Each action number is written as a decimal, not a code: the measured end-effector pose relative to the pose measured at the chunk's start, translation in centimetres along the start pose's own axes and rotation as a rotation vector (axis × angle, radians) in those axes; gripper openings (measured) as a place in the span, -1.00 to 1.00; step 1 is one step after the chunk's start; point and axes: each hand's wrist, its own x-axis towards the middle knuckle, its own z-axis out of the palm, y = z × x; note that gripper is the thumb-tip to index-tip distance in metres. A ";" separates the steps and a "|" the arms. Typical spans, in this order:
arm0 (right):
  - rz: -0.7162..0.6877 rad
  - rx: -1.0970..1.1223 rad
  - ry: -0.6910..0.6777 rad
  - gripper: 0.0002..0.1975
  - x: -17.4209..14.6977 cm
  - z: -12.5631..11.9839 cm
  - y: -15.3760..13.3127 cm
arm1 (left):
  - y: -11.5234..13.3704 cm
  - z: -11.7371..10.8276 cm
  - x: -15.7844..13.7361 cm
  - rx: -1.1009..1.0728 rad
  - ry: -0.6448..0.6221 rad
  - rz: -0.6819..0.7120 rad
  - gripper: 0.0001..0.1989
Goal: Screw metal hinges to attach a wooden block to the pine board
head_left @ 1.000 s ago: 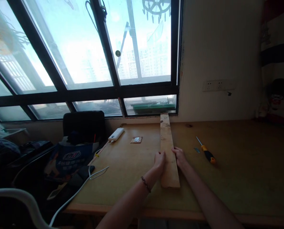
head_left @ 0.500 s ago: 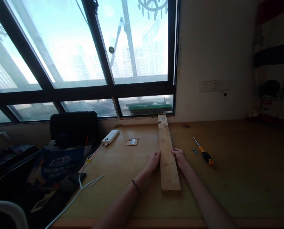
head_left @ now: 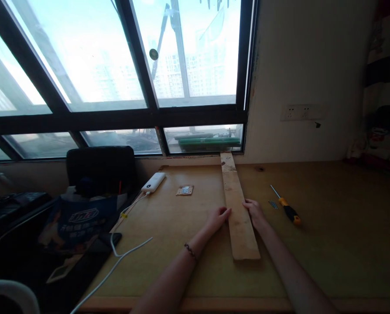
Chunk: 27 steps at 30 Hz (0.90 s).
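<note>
A long wooden board [head_left: 239, 213] lies lengthwise on the table, its far end near the window and its near end towards me. My left hand [head_left: 217, 218] grips the board's left edge around the middle, thumb and fingers closed at the side. On the opposite edge, my right hand [head_left: 254, 213] is closed on the wood, thumb on top and the other fingers mostly hidden. To the right lie several screws [head_left: 273, 204] and a screwdriver [head_left: 288, 209] with a yellow and black handle. A small flat piece with a metal part on it [head_left: 185, 190] rests left of the board.
A white power bank [head_left: 154, 182] with a white cable [head_left: 129, 251] lies at the left side of the wooden table [head_left: 329, 244]. Left of the table are a black chair [head_left: 100, 170] and a blue printed bag [head_left: 80, 222]. Behind are a window and a wall socket [head_left: 298, 112].
The whole view has shifted slightly, so things sit a little further right in the picture. Both hands keep their hold on the board, which shows little or no movement on the table.
</note>
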 end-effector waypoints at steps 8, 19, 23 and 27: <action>0.001 0.005 0.026 -0.77 -0.1 0.3 -0.1 | 0.6 -0.2 -0.2 0.040 0.016 0.033 -0.56; 0.039 -0.055 0.074 -0.83 -0.8 0.3 -1.0 | -0.6 0.2 0.2 0.095 -0.007 0.082 -0.53; 0.057 -0.056 0.114 -0.82 -0.8 0.3 -1.0 | -1.0 0.3 0.1 0.159 0.019 0.106 -0.51; 0.038 -0.058 0.187 -0.79 -1.1 0.3 -1.1 | -0.7 0.6 -0.4 0.209 0.097 0.120 -0.53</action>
